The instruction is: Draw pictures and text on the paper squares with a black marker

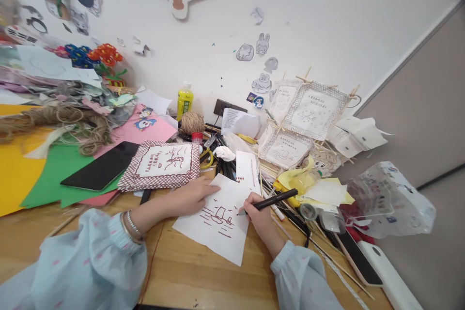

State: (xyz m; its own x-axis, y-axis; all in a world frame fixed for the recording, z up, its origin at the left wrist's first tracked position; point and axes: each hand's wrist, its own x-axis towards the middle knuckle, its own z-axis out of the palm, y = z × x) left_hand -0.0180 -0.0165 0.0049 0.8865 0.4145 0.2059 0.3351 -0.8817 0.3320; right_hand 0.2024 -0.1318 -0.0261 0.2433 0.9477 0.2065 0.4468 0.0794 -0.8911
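In the head view, I am holding a thick black marker pen (278, 199) in my right hand (258, 213), fingers closed around its lower end. Its tip is pointing at the right part of a reddish-brown line drawing of sailing boats (222, 215); I cannot tell whether it is touching. The drawing is sitting on a white paper sheet (232, 244), which is lying at a slant on the light-brown wooden table (185, 271) in front of me. My left hand (192, 196) is resting loosely open on the sheet's upper left edge, index finger stretched out. Just beyond that hand, a white paper panel with a brown crosshatched border (163, 164) is lying beside a flat black tablet-like device (100, 165). Farther back, a ball of tan twine (192, 122) is sitting near a yellow plastic bottle (185, 100).
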